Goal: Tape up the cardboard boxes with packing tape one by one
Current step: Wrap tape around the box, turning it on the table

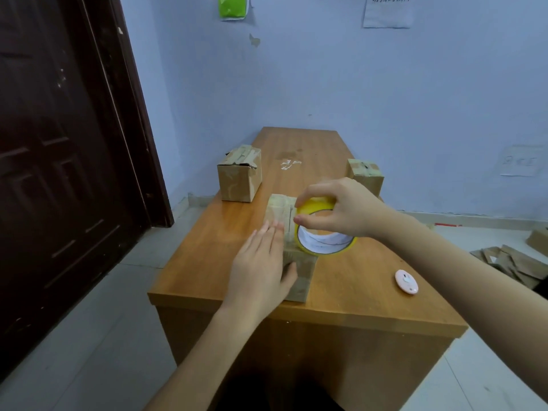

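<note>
A small cardboard box (pixel 302 277) stands near the front of the wooden table (pixel 341 295), its top covered with tape strips. My left hand (pixel 261 268) lies flat on the box's top with straight fingers, pressing it. My right hand (pixel 338 209) grips a yellow roll of packing tape (pixel 323 238) held over the box's right side, thumb and fingers curled round the roll's rim. A second taped box (pixel 240 176) stands at the table's left edge further back. A third box (pixel 366 176) sits at the right edge, partly hidden behind my right hand.
A small pink oval cutter (pixel 406 281) lies on the table to the right of the box. Flattened cardboard pieces (pixel 510 262) are piled on the floor at the right. A dark door (pixel 59 143) stands at the left.
</note>
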